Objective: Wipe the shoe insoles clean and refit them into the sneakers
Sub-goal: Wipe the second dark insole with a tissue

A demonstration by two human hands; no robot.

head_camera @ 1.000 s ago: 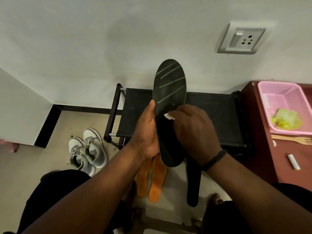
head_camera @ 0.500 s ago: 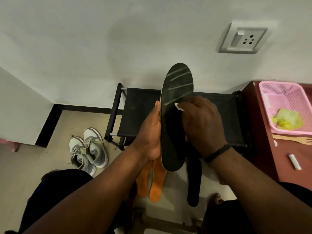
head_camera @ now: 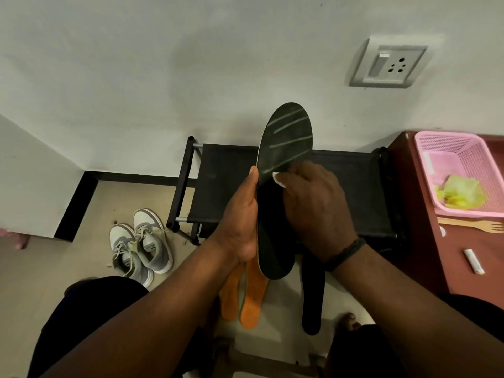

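A black insole (head_camera: 283, 148) with pale diagonal stripes stands upright in front of me. My left hand (head_camera: 242, 222) grips its left edge from behind. My right hand (head_camera: 316, 205) holds a small white wipe (head_camera: 278, 179) against the insole's face, just below the stripes. On the floor beneath lie two orange insoles (head_camera: 253, 298) and another black insole (head_camera: 312, 298). A pair of grey-white sneakers (head_camera: 141, 246) sits on the floor to the left.
A black fabric shoe rack (head_camera: 226, 186) stands against the wall behind my hands. A reddish-brown table (head_camera: 425, 241) at right carries a pink basket (head_camera: 447, 159) with a yellow-green cloth, a wooden fork (head_camera: 474, 224) and a small white packet (head_camera: 474, 261).
The insole tilted and shifted slightly right. My right hand with the wipe slid up the insole from its middle toward the striped forefoot.
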